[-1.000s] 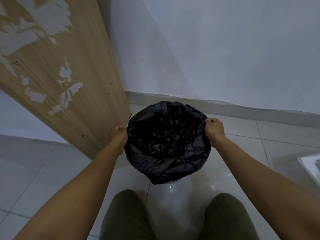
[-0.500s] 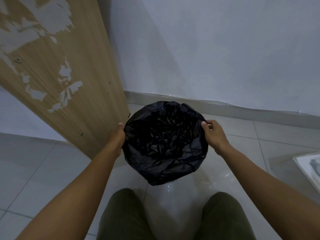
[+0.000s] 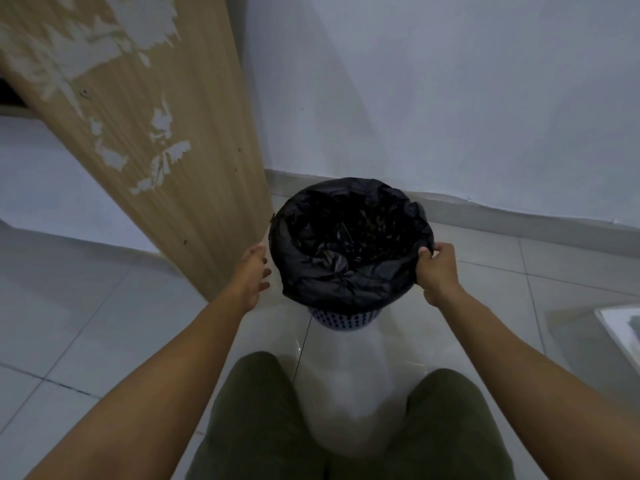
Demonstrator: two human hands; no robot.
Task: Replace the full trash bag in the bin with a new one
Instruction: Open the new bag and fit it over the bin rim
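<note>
A person crouches over a small perforated bin [image 3: 346, 321] that stands on pale floor tiles [image 3: 86, 306] between the two outstretched hands. A black trash bag [image 3: 349, 292] is draped over its rim, with the overhang covering most of its wall. The right hand [image 3: 438, 271] pinches the bag's folded edge between curled fingers and thumb on its own side of the rim. The left hand [image 3: 251, 275] hovers just beside the opposite edge with its fingers loosely spread and holding nothing; whether its fingertips touch the plastic cannot be told. A worn wooden panel [image 3: 156, 133] leans just beyond the left hand.

The bag's inside looks dark and crumpled, and how much it holds is unclear. The step appears to be working the cuff around the rim. Doing it well likely means taking hold with the free left hand too, so both sides move evenly and the light bin does not tip or slide. The pull should stay gentle enough to spare the thin film.
</note>
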